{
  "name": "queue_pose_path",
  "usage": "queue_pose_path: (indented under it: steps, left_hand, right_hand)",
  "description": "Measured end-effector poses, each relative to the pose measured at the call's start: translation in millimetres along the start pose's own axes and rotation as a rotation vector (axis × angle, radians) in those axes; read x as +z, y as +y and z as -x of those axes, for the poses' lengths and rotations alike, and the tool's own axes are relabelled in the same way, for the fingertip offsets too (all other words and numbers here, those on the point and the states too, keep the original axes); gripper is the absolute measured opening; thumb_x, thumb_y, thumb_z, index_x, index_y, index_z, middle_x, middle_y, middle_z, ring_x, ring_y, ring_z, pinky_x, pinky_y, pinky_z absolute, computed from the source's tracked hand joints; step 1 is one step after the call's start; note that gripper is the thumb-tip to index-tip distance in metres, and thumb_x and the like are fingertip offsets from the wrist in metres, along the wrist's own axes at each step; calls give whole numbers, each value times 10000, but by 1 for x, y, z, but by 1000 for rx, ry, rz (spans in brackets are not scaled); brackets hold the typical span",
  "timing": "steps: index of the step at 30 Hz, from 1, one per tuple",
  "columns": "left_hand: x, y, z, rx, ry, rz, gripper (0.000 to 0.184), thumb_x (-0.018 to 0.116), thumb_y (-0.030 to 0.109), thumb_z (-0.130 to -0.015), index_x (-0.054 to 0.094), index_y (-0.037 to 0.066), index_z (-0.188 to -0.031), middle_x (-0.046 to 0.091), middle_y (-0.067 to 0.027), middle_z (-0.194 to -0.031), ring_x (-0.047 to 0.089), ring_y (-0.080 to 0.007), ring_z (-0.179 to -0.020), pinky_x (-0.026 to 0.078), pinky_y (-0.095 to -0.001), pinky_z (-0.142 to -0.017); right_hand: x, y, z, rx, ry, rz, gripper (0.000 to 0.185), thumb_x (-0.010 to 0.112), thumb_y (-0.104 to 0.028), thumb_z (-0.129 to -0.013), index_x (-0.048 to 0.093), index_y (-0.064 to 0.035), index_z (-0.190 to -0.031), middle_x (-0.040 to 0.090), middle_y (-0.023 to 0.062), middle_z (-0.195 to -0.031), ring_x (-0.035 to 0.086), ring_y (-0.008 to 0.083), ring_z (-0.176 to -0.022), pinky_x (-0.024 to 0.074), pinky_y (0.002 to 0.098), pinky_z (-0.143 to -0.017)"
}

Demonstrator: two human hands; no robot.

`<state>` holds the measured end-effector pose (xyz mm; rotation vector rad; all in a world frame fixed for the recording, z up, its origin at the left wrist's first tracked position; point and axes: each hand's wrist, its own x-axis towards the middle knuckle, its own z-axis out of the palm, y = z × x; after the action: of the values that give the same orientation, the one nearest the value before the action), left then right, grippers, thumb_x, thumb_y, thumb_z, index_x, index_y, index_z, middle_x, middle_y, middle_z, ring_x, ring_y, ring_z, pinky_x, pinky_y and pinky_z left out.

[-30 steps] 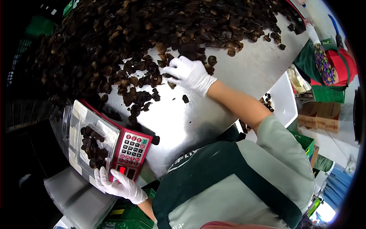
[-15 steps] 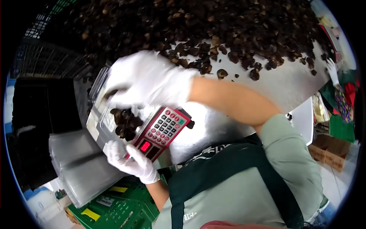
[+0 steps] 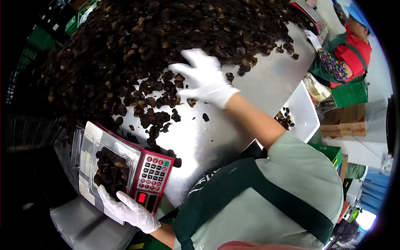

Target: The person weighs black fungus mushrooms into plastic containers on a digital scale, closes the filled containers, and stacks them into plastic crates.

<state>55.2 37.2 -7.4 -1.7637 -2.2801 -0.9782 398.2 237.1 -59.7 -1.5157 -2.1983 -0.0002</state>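
Observation:
My right hand (image 3: 207,80), in a white glove and slightly blurred, reaches with spread fingers over the near edge of a big heap of dark brown mushroom-like pieces (image 3: 154,46). Nothing shows in it. My left hand (image 3: 127,211), gloved as well, lies with fingers stretched out along the near side of a clear plastic tray (image 3: 134,160). Inside the tray is a small pile of dark pieces (image 3: 111,168). The tray rests on a red and white weighing scale (image 3: 156,171) with a keypad and a lit red display.
Loose pieces lie scattered on the metal table (image 3: 258,87). A white bin (image 3: 306,112) with some pieces stands at the right. Clear plastic trays (image 3: 89,227) are stacked at lower left. A co-worker in red (image 3: 354,50) stands at the far right, near another scale (image 3: 310,16).
My right hand has moved from above the tray to the heap, away from the scale. My left hand stays by the tray. The view has shifted, showing more of the right side.

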Motion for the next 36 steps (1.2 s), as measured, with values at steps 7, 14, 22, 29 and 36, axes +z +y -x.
queue_pose_path:
  steps: [7,14,22,29,36]
  left_hand:
    - [-4,6,1,15,-9,-83,489,455,279,-1080,516,-68,-1420,527,-262,-1443,522,-389,-1296,386,-469,-1111]
    - [-5,6,3,-19,-24,-93,458,503,232,-1059,506,-22,-1440,497,-265,-1453,502,-387,-1320,373,-465,-1124]
    - [-6,12,2,-64,11,-18,468,572,172,-999,521,-31,-1417,505,-255,-1439,471,-397,-1355,341,-469,-1153]
    - [-13,-10,17,-91,219,235,445,533,131,-1018,499,-5,-1440,396,-222,-1523,438,-348,-1390,434,-424,-1107]
    - [-36,-29,17,-194,461,156,398,457,120,-1047,493,-25,-1416,412,-176,-1481,467,-284,-1350,382,-423,-1140]
  right_hand:
    - [35,71,19,213,-99,-65,286,698,-317,-887,723,-165,-1128,622,26,-1131,640,214,-1081,567,383,-846]
    - [41,-33,-37,-23,-314,-142,385,697,-373,-885,682,-233,-1243,561,64,-1316,545,276,-1273,544,454,-937]
    - [94,-86,-53,-281,-189,-90,512,660,-566,-875,633,-311,-1319,504,122,-1436,448,371,-1370,498,559,-956]
    - [103,-69,-80,-84,-142,-406,207,717,-263,-893,778,-108,-1017,689,74,-989,681,262,-922,548,338,-861]
    - [-3,-183,-107,-390,-162,-963,208,734,-256,-866,780,-90,-981,710,62,-959,692,220,-869,554,321,-814]
